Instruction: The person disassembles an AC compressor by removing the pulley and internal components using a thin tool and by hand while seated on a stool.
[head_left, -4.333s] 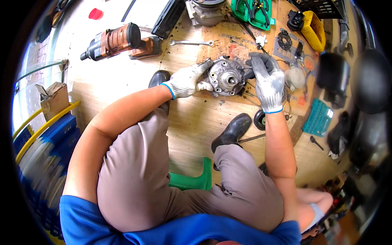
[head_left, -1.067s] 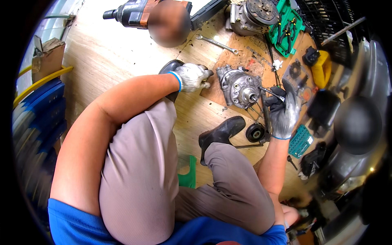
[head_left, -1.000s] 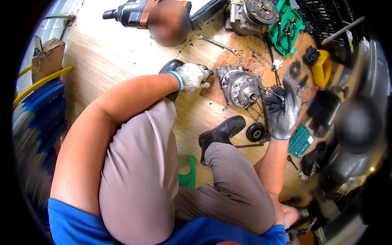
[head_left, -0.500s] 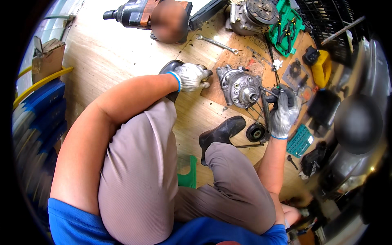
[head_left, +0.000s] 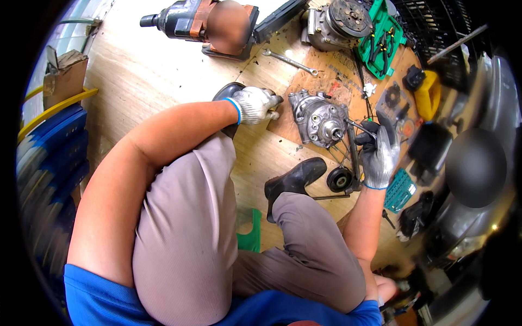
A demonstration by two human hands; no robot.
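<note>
The cast-metal compressor body [head_left: 318, 118] lies on a cardboard sheet [head_left: 304, 92] on the wooden floor [head_left: 147, 70], between the person's feet; it looks heavy, rigid and probably oily, best gripped around its ribbed housing. The gloved left hand [head_left: 255, 104] rests clenched beside it. The right hand [head_left: 379, 155] grasps a thin metal tool [head_left: 359, 126] pointed at the shaft.

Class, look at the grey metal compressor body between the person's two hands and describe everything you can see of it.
The compressor body is a chunky, ribbed casting of dull grey metal, with bolt heads round its face and a short central shaft pointing toward the right hand. It sits on a brown cardboard sheet on the wooden floor. The left hand rests close beside its left edge; the right hand holds a thin tool to the shaft.
</note>
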